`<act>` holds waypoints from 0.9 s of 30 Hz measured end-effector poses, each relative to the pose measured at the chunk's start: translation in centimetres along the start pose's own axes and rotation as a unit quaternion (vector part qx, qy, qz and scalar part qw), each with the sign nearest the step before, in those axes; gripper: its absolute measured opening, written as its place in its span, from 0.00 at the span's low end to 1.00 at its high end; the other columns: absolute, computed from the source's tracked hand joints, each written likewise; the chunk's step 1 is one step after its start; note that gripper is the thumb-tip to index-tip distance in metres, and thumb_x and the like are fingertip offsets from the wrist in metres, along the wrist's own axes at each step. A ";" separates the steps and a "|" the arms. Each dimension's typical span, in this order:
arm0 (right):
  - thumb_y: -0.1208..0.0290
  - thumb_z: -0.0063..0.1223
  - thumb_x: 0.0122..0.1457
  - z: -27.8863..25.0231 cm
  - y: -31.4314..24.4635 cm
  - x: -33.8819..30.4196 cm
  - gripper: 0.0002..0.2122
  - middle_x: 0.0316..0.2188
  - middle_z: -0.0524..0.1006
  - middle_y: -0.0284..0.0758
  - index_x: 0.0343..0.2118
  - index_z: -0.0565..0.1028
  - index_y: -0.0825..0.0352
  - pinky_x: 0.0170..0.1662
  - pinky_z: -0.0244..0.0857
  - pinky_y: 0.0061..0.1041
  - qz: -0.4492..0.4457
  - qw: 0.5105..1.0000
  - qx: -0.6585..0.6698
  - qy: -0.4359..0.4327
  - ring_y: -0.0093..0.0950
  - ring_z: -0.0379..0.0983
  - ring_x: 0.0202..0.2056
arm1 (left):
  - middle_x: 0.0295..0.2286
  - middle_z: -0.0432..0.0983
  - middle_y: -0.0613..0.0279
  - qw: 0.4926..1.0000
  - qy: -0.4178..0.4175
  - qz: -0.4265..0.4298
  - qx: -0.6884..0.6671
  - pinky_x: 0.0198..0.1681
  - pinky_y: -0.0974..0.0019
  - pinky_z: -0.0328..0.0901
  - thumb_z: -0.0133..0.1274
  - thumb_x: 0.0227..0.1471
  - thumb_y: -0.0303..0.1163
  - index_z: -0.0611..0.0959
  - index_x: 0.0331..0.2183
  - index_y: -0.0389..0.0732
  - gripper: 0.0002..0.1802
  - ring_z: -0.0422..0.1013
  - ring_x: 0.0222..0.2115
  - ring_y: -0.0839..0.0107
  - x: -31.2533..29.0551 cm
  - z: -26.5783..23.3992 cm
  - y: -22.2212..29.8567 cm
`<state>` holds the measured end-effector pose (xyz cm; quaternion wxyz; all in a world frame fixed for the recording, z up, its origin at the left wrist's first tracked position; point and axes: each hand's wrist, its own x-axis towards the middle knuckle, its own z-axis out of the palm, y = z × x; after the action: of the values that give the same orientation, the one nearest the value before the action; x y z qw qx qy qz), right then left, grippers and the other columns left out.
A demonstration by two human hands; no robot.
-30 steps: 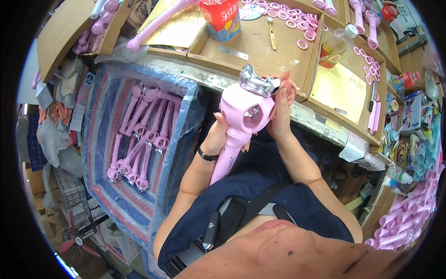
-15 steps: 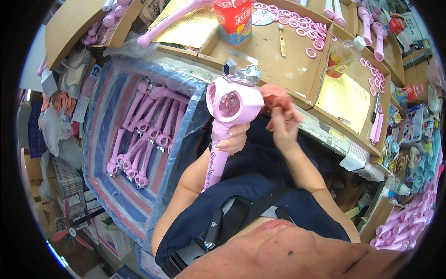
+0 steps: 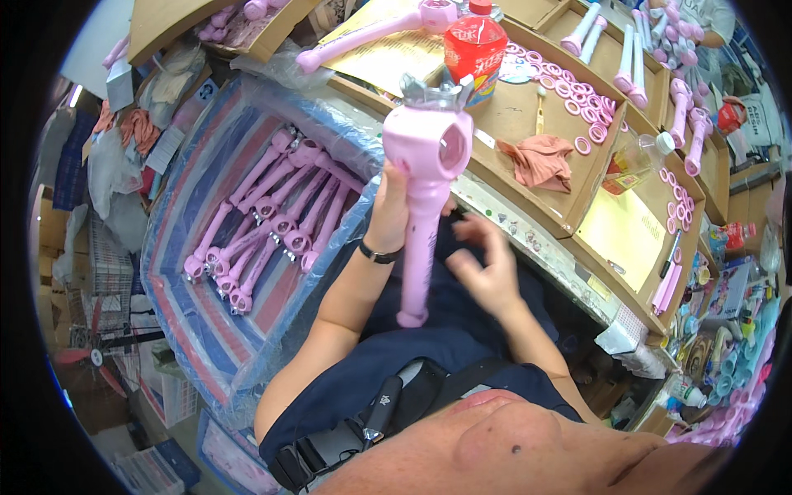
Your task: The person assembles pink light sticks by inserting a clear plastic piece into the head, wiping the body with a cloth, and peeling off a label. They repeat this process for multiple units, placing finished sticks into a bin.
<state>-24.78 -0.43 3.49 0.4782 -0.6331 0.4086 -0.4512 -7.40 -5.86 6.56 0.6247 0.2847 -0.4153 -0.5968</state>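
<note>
My left hand (image 3: 391,206) is wrapped round the neck of a pink toy wand (image 3: 424,219), just beneath its big head. The wand stands nearly upright in front of my body, with a silver crown (image 3: 433,91) on top and a round opening in the side of the head. Apart from the wand, to its right, is my right hand (image 3: 488,268), blurred at the fingers, which are spread with nothing in them. A crumpled salmon-coloured cloth (image 3: 540,162) lies in the cardboard tray (image 3: 528,206) beyond that hand.
On my left, a plastic-lined striped bag (image 3: 272,326) holds several finished-looking pink wands (image 3: 264,214). The bench carries another wand (image 3: 363,40), a red-labelled bottle (image 3: 476,49), a small brush (image 3: 540,111), pink rings (image 3: 590,107) and a clear bottle (image 3: 635,165).
The cloth has left my right hand and now lies in the tray. That hand has come down and opened. My left hand has turned the wand and shifted it slightly right.
</note>
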 end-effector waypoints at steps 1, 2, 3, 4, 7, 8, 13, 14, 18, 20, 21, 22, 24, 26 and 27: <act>0.69 0.62 0.48 1.7 0.2 -0.9 0.32 0.42 0.72 0.41 0.55 0.60 0.69 0.52 0.61 0.28 0.044 0.997 0.030 -0.053 0.29 0.69 0.46 | 0.23 0.73 0.59 1.000 0.015 0.017 0.001 0.23 0.73 0.68 0.38 0.52 0.64 0.68 0.42 0.35 0.38 0.72 0.21 0.73 0.4 0.5 -0.2; 0.69 0.62 0.48 3.1 0.4 -1.6 0.33 0.40 0.73 0.40 0.56 0.58 0.69 0.50 0.63 0.28 0.050 0.997 0.025 -0.059 0.30 0.70 0.43 | 0.29 0.73 0.57 0.999 0.015 0.033 0.006 0.27 0.71 0.70 0.39 0.53 0.62 0.65 0.46 0.37 0.36 0.73 0.25 0.72 0.6 0.8 -0.2; 0.69 0.61 0.48 3.4 0.6 -1.9 0.31 0.39 0.73 0.40 0.54 0.60 0.68 0.47 0.64 0.27 0.118 0.990 0.073 -0.036 0.30 0.71 0.41 | 0.33 0.72 0.56 0.999 0.042 0.031 -0.005 0.30 0.69 0.70 0.40 0.54 0.60 0.63 0.48 0.39 0.35 0.74 0.28 0.70 0.7 1.5 -0.6; 0.70 0.60 0.47 3.8 0.7 -2.1 0.29 0.37 0.74 0.39 0.53 0.61 0.68 0.45 0.65 0.27 0.183 0.976 0.111 -0.036 0.30 0.72 0.39 | 0.37 0.71 0.54 0.997 0.069 0.036 -0.020 0.33 0.68 0.71 0.41 0.55 0.59 0.60 0.49 0.40 0.34 0.74 0.30 0.69 0.7 2.0 -0.9; 0.71 0.57 0.42 2.4 0.8 -1.8 0.23 0.28 0.76 0.43 0.45 0.67 0.70 0.38 0.67 0.29 0.187 0.982 -0.010 -0.023 0.35 0.76 0.32 | 0.41 0.68 0.54 0.996 0.049 0.015 -0.072 0.38 0.65 0.70 0.43 0.55 0.56 0.57 0.52 0.41 0.34 0.74 0.35 0.66 0.8 2.4 -1.0; 0.71 0.56 0.42 1.7 0.7 -1.8 0.24 0.28 0.76 0.45 0.45 0.66 0.70 0.38 0.68 0.30 0.193 0.980 -0.041 -0.021 0.37 0.76 0.32 | 0.41 0.69 0.55 0.996 0.041 0.006 -0.078 0.38 0.65 0.70 0.43 0.55 0.55 0.56 0.53 0.41 0.34 0.74 0.35 0.65 0.8 2.5 -1.1; 0.69 0.56 0.42 0.1 -0.2 -2.5 0.25 0.30 0.76 0.49 0.46 0.66 0.71 0.39 0.68 0.32 0.212 0.972 -0.093 -0.047 0.42 0.76 0.34 | 0.47 0.64 0.55 0.972 0.142 0.137 0.131 0.48 0.66 0.64 0.54 0.53 0.31 0.55 0.56 0.32 0.35 0.64 0.48 0.70 1.8 0.7 -0.5; 0.69 0.56 0.42 0.1 -0.2 -2.5 0.25 0.30 0.76 0.49 0.46 0.66 0.71 0.39 0.67 0.32 0.200 0.974 -0.092 -0.056 0.43 0.76 0.34 | 0.47 0.64 0.54 0.972 0.134 0.132 0.137 0.48 0.67 0.63 0.54 0.53 0.31 0.56 0.55 0.31 0.34 0.64 0.48 0.70 1.9 0.5 -0.4; 0.69 0.57 0.39 -0.2 -0.1 -2.4 0.25 0.29 0.75 0.45 0.44 0.67 0.72 0.39 0.67 0.32 0.236 0.967 -0.044 -0.085 0.37 0.75 0.31 | 0.48 0.64 0.53 0.977 0.114 0.113 0.141 0.49 0.69 0.62 0.54 0.54 0.31 0.59 0.54 0.30 0.32 0.63 0.48 0.71 1.8 0.0 -0.1; 0.72 0.59 0.42 -0.5 0.0 -2.3 0.25 0.27 0.74 0.39 0.45 0.65 0.70 0.33 0.68 0.27 0.244 0.961 0.054 -0.121 0.29 0.74 0.26 | 0.49 0.64 0.54 0.981 0.108 0.107 0.123 0.50 0.68 0.61 0.53 0.54 0.33 0.60 0.55 0.31 0.32 0.63 0.48 0.72 1.7 -0.2 0.0; 0.73 0.59 0.43 -0.7 0.0 -2.3 0.24 0.27 0.74 0.38 0.46 0.65 0.70 0.32 0.68 0.25 0.253 0.952 0.113 -0.132 0.27 0.73 0.26 | 0.49 0.64 0.55 0.983 0.106 0.102 0.110 0.50 0.68 0.61 0.53 0.54 0.34 0.60 0.55 0.32 0.32 0.64 0.49 0.71 1.6 -0.3 0.0; 0.74 0.59 0.45 -1.0 0.0 -2.3 0.24 0.27 0.74 0.36 0.47 0.64 0.69 0.31 0.68 0.23 0.267 0.934 0.176 -0.158 0.25 0.73 0.25 | 0.50 0.64 0.56 0.985 0.107 0.095 0.096 0.50 0.67 0.61 0.52 0.55 0.36 0.60 0.55 0.32 0.32 0.64 0.49 0.71 1.5 -0.4 -0.1; 0.78 0.58 0.48 -1.6 -0.1 -2.1 0.23 0.26 0.73 0.33 0.48 0.63 0.69 0.27 0.67 0.19 0.235 0.869 0.363 -0.239 0.20 0.71 0.23 | 0.51 0.64 0.58 0.993 0.015 0.076 -0.091 0.51 0.65 0.61 0.50 0.56 0.39 0.60 0.56 0.34 0.32 0.64 0.50 0.69 1.4 -0.5 -0.2; 0.78 0.58 0.49 -2.2 -0.3 -1.7 0.22 0.25 0.73 0.32 0.47 0.64 0.69 0.25 0.67 0.19 0.257 0.811 0.447 -0.275 0.19 0.71 0.21 | 0.53 0.63 0.61 0.963 -0.118 0.074 -0.230 0.52 0.61 0.62 0.45 0.59 0.41 0.61 0.56 0.37 0.29 0.64 0.51 0.67 1.5 -0.6 -0.5; 0.77 0.58 0.49 -2.3 -0.4 -1.5 0.22 0.25 0.73 0.32 0.47 0.64 0.69 0.25 0.67 0.20 0.247 0.829 0.416 -0.279 0.20 0.71 0.21 | 0.52 0.64 0.60 0.979 -0.029 0.057 -0.191 0.52 0.61 0.62 0.44 0.60 0.39 0.62 0.56 0.37 0.26 0.64 0.51 0.68 1.7 -0.6 -0.6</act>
<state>-27.39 0.54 3.92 0.8857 -0.3510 0.1741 -0.2492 -7.26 -7.69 6.06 0.6884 0.1182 -0.3269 -0.6366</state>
